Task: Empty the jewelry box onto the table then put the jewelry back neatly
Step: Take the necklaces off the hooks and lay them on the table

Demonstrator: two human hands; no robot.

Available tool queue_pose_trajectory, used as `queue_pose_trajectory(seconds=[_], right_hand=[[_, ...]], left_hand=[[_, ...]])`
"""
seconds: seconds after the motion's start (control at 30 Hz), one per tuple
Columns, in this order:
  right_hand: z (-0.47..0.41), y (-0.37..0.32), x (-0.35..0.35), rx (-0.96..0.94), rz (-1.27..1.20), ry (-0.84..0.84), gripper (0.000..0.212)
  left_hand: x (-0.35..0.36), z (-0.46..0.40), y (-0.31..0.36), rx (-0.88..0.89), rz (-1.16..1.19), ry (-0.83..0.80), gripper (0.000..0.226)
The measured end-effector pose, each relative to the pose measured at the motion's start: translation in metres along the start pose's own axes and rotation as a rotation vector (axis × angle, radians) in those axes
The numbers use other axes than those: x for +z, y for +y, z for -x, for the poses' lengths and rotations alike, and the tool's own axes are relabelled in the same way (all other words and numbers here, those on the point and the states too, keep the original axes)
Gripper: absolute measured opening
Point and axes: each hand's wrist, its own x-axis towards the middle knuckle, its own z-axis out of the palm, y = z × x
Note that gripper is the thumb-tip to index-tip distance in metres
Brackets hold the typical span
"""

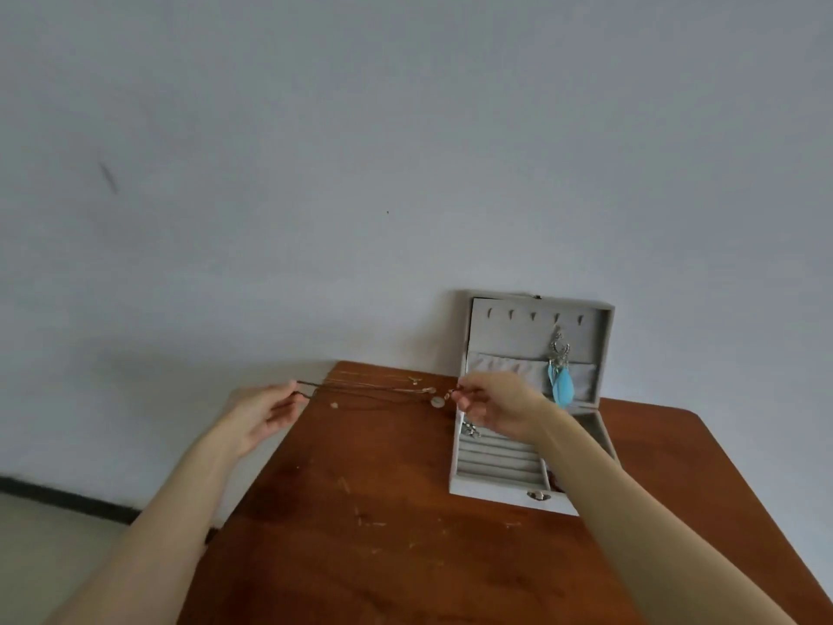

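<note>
The left hand (263, 410) pinches one end of a dark cord necklace (374, 392) between thumb and fingertips, out past the left edge of the wooden surface (383, 557), while the right hand (498, 406) pinches the other end near the beads, so the cord stretches taut between them above the far part of the surface. A pale round pendant (436, 401) hangs on the cord close to the right hand, with a few small beads beside it. Under the cord, thin chains (374, 376) lie on the surface near its far edge. Behind and below the right hand stands the grey jewelry box (518, 471), its lid (536, 327) open and upright against the wall (405, 151). A turquoise feather earring (561, 383) hangs from a hook inside the lid. The tray shows ring rolls, and a small silvery piece (469, 429) lies at their far end, just beneath the right hand.
</note>
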Motion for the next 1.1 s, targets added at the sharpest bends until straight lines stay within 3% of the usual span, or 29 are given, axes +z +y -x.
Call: queue_pose_trajectory(seconds=[0.23,0.33,0.43,0.7,0.87,1.0,1.1], right_hand=[[-0.048,0.024,0.015,-0.085,0.877,0.316,0.022],[-0.054,0.035,0.017,-0.223,1.168,0.416,0.029],[-0.060,0.045,0.013,-0.301,1.385,0.526,0.021],[-0.071,0.056,0.011,-0.282,1.508,0.550,0.020],[-0.063,0.057,0.008,-0.332,1.375,0.489,0.024],[-0.041,0.051,-0.002,-0.449,1.217,0.462,0.025],[-0.021,0.045,-0.014,-0.483,1.146,0.424,0.026]], left_hand=[[-0.025,-0.045,-0.021,-0.059,-0.157,0.135,0.006],[-0.023,-0.057,-0.030,-0.064,-0.206,0.160,0.009],[-0.017,-0.070,-0.037,-0.085,-0.237,0.194,0.012],[-0.015,-0.083,-0.044,-0.038,-0.308,0.218,0.015],[-0.010,-0.070,-0.039,-0.014,-0.506,0.210,0.027],[0.011,-0.039,-0.031,0.238,-0.759,0.346,0.031],[0.042,-0.013,-0.026,0.386,-0.728,0.262,0.025]])
